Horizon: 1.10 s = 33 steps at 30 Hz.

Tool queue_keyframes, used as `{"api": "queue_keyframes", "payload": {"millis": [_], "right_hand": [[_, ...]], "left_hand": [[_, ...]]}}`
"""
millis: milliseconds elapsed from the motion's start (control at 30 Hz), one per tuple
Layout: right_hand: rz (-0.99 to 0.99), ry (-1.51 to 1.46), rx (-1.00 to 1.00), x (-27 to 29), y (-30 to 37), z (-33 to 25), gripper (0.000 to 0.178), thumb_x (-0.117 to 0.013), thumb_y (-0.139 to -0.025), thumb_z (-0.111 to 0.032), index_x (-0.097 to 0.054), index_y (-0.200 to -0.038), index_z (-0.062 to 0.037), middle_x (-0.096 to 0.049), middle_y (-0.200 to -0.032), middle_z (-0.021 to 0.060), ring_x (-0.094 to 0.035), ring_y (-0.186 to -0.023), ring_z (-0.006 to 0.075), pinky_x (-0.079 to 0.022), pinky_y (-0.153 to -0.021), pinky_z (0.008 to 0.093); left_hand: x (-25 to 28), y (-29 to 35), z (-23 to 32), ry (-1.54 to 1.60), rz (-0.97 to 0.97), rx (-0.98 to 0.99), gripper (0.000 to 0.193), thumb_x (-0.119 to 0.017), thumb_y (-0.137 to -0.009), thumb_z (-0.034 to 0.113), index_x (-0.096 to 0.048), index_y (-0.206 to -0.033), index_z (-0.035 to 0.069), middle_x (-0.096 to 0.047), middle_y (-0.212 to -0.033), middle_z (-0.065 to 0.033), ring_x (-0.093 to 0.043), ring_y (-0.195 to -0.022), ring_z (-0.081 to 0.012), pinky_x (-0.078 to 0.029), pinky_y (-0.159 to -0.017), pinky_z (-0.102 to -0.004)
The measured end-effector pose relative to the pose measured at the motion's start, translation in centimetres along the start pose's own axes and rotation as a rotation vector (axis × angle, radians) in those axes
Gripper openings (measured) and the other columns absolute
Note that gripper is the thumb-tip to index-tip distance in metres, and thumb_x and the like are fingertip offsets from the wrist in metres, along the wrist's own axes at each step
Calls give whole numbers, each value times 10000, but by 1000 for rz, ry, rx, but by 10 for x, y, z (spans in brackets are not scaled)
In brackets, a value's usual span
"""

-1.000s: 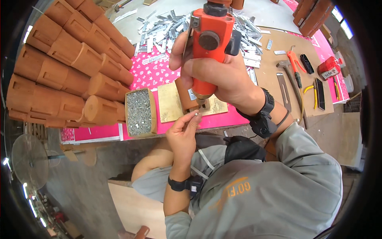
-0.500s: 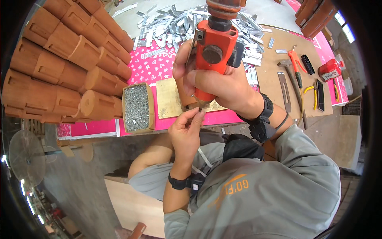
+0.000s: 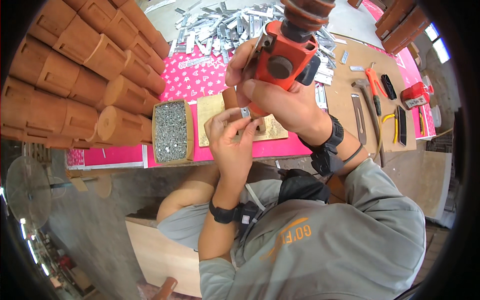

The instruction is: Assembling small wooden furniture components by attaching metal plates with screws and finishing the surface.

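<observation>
My right hand (image 3: 280,102) is wrapped round a red power screwdriver (image 3: 286,55) with a dark knob on its side. The tool tilts, its lower end close to my left fingers. My left hand (image 3: 231,142) has its fingers curled and thumb drawn in; what they pinch, if anything, is too small to make out. At its fingertips shows a small metal bracket (image 3: 245,112). A reddish-brown wooden piece (image 3: 230,98) stands under the tool, mostly hidden by my hands, on a pale wooden board (image 3: 210,106). Left of the board, a cardboard box (image 3: 190,135) holds many screws.
Terracotta-coloured wooden pieces (image 3: 70,75) are stacked high at the left. Loose metal brackets (image 3: 215,27) lie piled at the back. On brown cardboard (image 3: 340,60) at the right lie a hammer (image 3: 367,100), yellow-handled pliers (image 3: 395,122) and a red bottle (image 3: 414,96).
The screwdriver has shifted right and tilted, its tip moving off my left fingertips. My left fingers have loosened and moved slightly left and up, and the bracket beside them now shows.
</observation>
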State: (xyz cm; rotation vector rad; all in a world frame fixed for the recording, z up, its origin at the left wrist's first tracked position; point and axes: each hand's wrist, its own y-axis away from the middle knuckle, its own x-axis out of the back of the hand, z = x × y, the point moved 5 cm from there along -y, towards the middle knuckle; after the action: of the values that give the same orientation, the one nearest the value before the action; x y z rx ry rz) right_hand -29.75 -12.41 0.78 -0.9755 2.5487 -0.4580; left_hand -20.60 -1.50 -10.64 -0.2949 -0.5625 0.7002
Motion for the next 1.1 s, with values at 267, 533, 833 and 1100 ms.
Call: {"api": "queue_keyframes", "payload": {"millis": [267, 533, 833, 1100], "right_hand": [[-86, 87, 85, 0, -17, 20, 233, -592, -801, 50, -639, -1028, 23, -685, -948, 94, -675, -766, 123, -554, -673, 275], [-118, 79, 75, 1, -20, 28, 230, -580, -785, 66, -621, -1007, 20, -672, -941, 99, -664, -844, 138, -544, -739, 285], [-129, 36, 142, -6, -15, 29, 245, -527, -788, 113, -564, -1008, 13, -655, -915, 115, -666, -795, 148, -574, -665, 291], [-154, 128, 80, -7, -11, 43, 249, -668, -752, 21, -657, -1000, 15, -694, -843, 57, -649, -744, 114, -549, -679, 281]], "left_hand": [[-6, -27, -21, -71, -16, -43, 151, -865, -754, 131, -820, -888, 79, -649, -1262, -82, -513, -1216, -300, -449, -1019, -419], [-13, -24, -36, 144, -77, 270, 110, -839, -772, 98, -822, -876, 66, -610, -1369, -154, -481, -1327, -335, -409, -1107, -448], [-20, -5, -32, 96, -237, -8, 993, -898, -729, 151, -353, -1549, 22, -316, -1594, -240, -350, -1445, -426, -352, -1172, -503], [-25, -2, -40, 69, -218, 32, 1042, -902, -731, 195, -309, -1557, -30, -320, -1596, -240, -333, -1454, -419, -331, -1186, -507]]}}
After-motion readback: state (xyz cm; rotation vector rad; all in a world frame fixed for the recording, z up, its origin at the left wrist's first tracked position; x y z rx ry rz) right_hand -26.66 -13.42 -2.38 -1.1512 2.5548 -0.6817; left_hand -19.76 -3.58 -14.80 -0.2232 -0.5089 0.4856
